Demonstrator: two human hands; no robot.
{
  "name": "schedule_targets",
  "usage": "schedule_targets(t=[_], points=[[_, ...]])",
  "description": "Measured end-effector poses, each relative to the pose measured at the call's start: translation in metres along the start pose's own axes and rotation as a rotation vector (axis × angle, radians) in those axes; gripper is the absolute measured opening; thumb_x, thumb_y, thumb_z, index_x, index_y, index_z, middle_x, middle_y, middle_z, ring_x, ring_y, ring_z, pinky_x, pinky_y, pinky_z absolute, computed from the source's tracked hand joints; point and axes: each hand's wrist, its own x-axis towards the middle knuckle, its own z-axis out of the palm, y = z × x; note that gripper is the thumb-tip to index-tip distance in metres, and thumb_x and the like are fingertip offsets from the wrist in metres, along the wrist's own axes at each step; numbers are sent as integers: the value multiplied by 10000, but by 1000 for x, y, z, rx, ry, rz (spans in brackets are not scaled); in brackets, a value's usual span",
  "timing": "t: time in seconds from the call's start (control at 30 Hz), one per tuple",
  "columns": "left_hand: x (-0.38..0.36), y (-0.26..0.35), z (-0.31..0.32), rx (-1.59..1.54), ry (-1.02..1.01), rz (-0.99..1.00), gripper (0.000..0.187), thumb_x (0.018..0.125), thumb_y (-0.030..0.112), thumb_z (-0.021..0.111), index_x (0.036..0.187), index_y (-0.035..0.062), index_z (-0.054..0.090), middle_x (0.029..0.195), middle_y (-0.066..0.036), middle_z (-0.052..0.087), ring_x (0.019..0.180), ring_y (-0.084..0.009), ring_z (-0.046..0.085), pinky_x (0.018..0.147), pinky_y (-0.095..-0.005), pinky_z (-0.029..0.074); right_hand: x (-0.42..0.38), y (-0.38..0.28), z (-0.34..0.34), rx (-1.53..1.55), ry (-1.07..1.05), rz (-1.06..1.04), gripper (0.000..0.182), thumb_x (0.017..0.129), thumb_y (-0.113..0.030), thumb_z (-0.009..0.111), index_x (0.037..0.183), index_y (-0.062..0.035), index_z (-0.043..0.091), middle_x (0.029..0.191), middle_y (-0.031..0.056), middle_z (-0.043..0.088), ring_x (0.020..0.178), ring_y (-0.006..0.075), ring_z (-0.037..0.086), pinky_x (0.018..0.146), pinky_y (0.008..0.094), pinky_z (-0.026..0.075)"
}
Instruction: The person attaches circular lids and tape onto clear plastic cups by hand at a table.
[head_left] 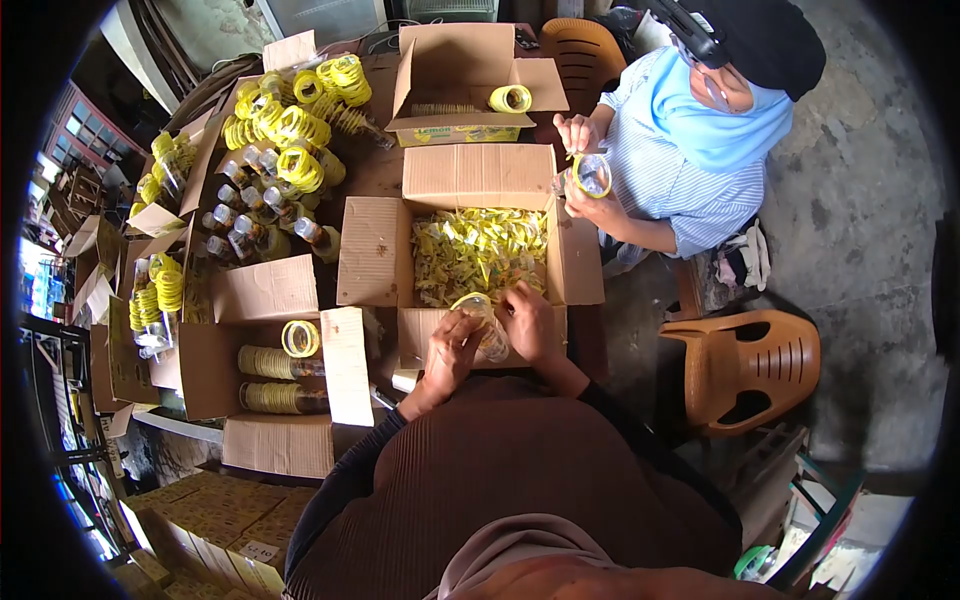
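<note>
In front of my body, my left hand [450,345] is wrapped round a clear plastic jar [493,346] with a yellow ring at its mouth. Close by the jar's right side is my right hand [530,322], its fingers bent and pressed together; whatever they pinch is hidden. Both hands are over the near flap of an open cardboard box [478,172]. A heap of small yellow-and-clear packets [480,250] fills that box, just beyond my fingers.
At right a person [690,150] holds another yellow-rimmed jar [592,175]. An open box [275,440] with stacked yellow rings stands left. Filled jars [255,215] and yellow ring bundles [300,125] crowd the far left. An orange chair [750,365] stands right.
</note>
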Motion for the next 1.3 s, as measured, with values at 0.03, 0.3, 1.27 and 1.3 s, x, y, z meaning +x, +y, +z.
schedule_targets(t=[0.03, 0.3, 1.27, 1.3], points=[[1, -2, -1, 4, 5, -1, 158, 786, -22, 727, 919, 12, 650, 862, -174, 627, 797, -368, 620, 684, -440, 507, 0, 1, 1, 3, -3, -5, 120, 776, -30, 683, 859, -20, 596, 808, 150, 559, 714, 328, 595, 648, 416, 478], [4, -6, -7, 33, 15, -170, 116, 818, -30, 684, 922, 6, 646, 841, -168, 633, 745, -361, 621, 643, -418, 496, -13, -21, -4, 115, 105, -126, 140, 760, -13, 712, 861, -66, 630, 745, 53, 538, 652, 235, 582, 529, 360, 479], [19, -16, -34, 3, -57, 6, 277, 745, -35, 723, 1005, 59, 707, 869, -91, 625, 987, -298, 613, 816, -384, 510, -37, 75, 27, 45, -317, 77, 147, 819, -131, 710, 898, -18, 659, 816, 141, 638, 738, 312, 626, 651, 407, 488], [19, -16, -36, 3, -43, 1, 277, 745, -35, 723, 1005, 59, 707, 869, -91, 625, 987, -298, 613, 816, -384, 510, -35, 74, 26, -35, -180, -104, 146, 832, -136, 708, 894, -13, 660, 836, 138, 637, 735, 299, 617, 647, 396, 487]])
